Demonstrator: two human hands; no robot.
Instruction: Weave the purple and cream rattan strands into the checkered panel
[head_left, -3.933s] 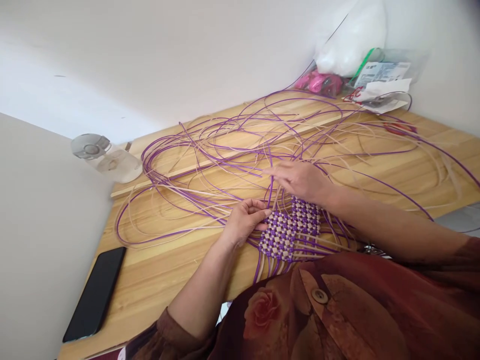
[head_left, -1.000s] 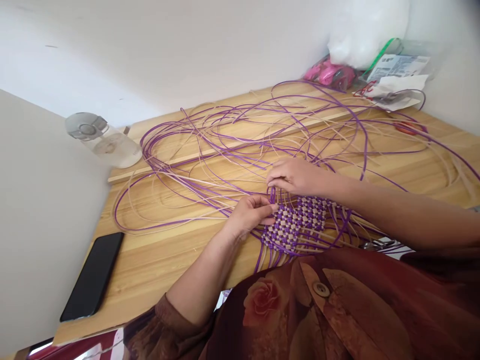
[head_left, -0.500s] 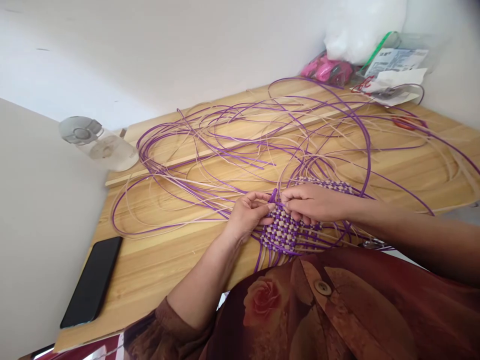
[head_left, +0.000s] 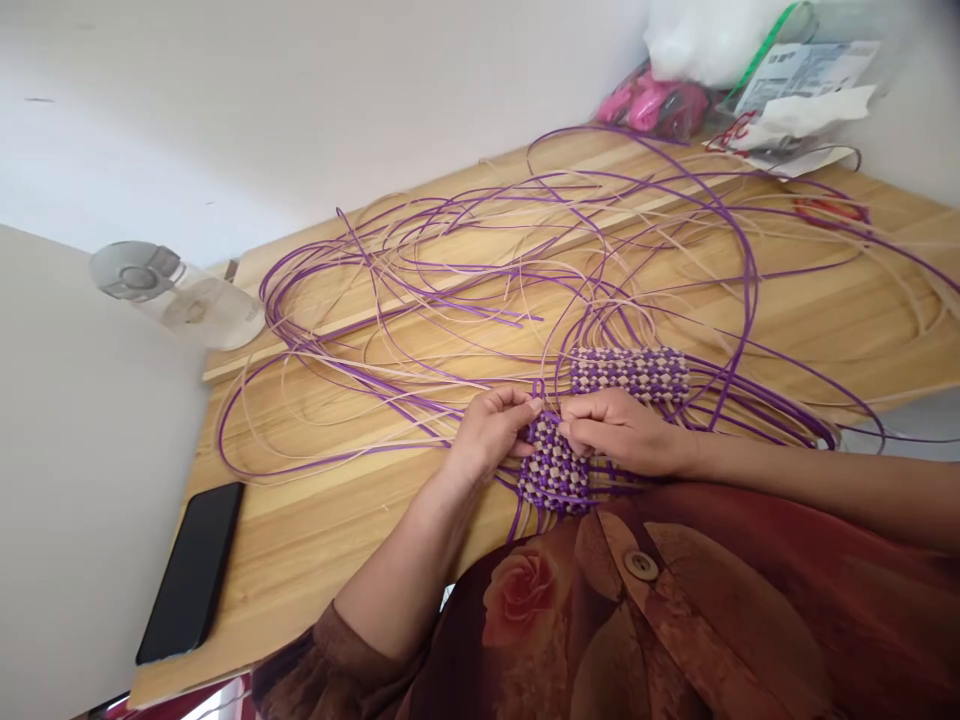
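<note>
A small purple-and-beige woven panel (head_left: 553, 468) lies close to my body, with loose strands sticking out of its edges. At its upper left edge my left hand (head_left: 491, 428) is closed, thumb and forefinger pinching a purple strand (head_left: 538, 388) that forms a short upright loop. My right hand (head_left: 619, 430) is closed in a pinch at the panel's upper right corner, on a strand whose end its fingers hide. Just beyond the right hand, a second woven panel (head_left: 630, 373) in the same checked pattern rests on the table.
Long purple and beige strands (head_left: 300, 345) sprawl in loops over the wooden table (head_left: 315, 560). A black phone (head_left: 191, 570) lies at the left edge, with a clear bottle (head_left: 217, 308) behind it. Red-handled scissors (head_left: 831, 210), papers and a pink bagged item (head_left: 649, 105) are at back right.
My right hand has drawn slightly lower and nearer my body, uncovering more of the second panel. My left hand keeps its pinch at the panel's edge. The view has shifted slightly.
</note>
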